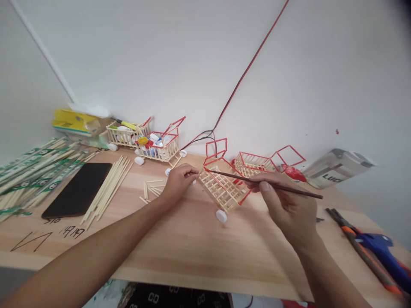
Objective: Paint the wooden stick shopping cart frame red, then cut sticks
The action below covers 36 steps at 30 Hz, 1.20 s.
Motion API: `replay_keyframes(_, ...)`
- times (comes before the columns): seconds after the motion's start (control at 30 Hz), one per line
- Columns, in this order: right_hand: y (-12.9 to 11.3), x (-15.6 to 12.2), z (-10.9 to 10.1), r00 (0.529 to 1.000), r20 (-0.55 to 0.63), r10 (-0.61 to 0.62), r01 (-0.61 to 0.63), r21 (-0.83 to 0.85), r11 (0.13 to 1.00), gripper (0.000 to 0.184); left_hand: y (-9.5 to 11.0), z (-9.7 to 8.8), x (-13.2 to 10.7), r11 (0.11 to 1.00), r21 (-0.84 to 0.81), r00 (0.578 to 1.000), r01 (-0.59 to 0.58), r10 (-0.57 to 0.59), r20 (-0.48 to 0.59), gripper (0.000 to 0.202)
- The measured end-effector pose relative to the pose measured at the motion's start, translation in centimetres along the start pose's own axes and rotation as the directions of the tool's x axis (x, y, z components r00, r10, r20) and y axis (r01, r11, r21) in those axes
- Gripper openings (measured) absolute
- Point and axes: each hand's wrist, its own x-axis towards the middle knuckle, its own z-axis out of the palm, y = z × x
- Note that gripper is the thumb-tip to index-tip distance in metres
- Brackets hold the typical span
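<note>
A small stick-built cart (pixel 224 188) with red-painted edges and white cap wheels lies tilted at the middle of the wooden table (pixel 192 252). My left hand (pixel 178 182) is closed on the cart's left end, fingers pinched at its rim. My right hand (pixel 285 205) pinches a thin dark paintbrush (pixel 272 183) like a pen; its tip reaches the cart's red top edge. A red paint pot (pixel 293 173) sits just behind the right hand.
A second red-edged cart (pixel 257 162) stands behind. Two more carts (pixel 144 139) filled with caps stand at the back left. Loose sticks (pixel 109 188), a black phone (pixel 80 188) and wrapped chopsticks (pixel 32 169) lie left. A blue glue gun (pixel 382 252) and pliers (pixel 345 222) lie right.
</note>
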Motion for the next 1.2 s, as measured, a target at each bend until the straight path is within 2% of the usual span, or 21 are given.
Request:
replay_keyframes(0.37, -0.9, -1.1, -1.8, 0.999, 0.029, -0.023, 0.025, -0.085, 0.996, 0.019, -0.4, 0.2, 0.0, 1.000, -0.008, 1.000, 0.011, -0.011, -0.013, 0.009)
replay_keyframes(0.73, -1.9, -1.7, -4.3, 0.999, 0.034, -0.022, 0.029, -0.186, 0.982, 0.014, 0.0, 0.1, 0.0, 1.000, -0.004, 1.000, 0.024, -0.024, -0.007, 0.009)
replay_keyframes(0.9, -1.9, -1.7, -4.1, 0.999, 0.017, -0.029, 0.031, -0.166, 0.986, 0.015, -0.1, 0.1, 0.0, 1.000, -0.007, 1.000, 0.012, -0.013, -0.010, 0.009)
replay_keyframes(1.03, -2.0, -1.4, -3.6, 0.997, 0.051, -0.058, 0.066, -0.173, 0.983, 0.017, -0.1, 0.1, 0.0, 1.000, 0.004, 1.000, 0.024, -0.024, -0.005, 0.009)
replay_keyframes(1.2, -2.0, -2.0, -4.5, 0.995, 0.074, -0.071, 0.086, -0.212, 0.973, 0.016, 0.0, 0.1, 0.0, 1.000, 0.000, 1.000, 0.017, -0.017, -0.010, 0.010)
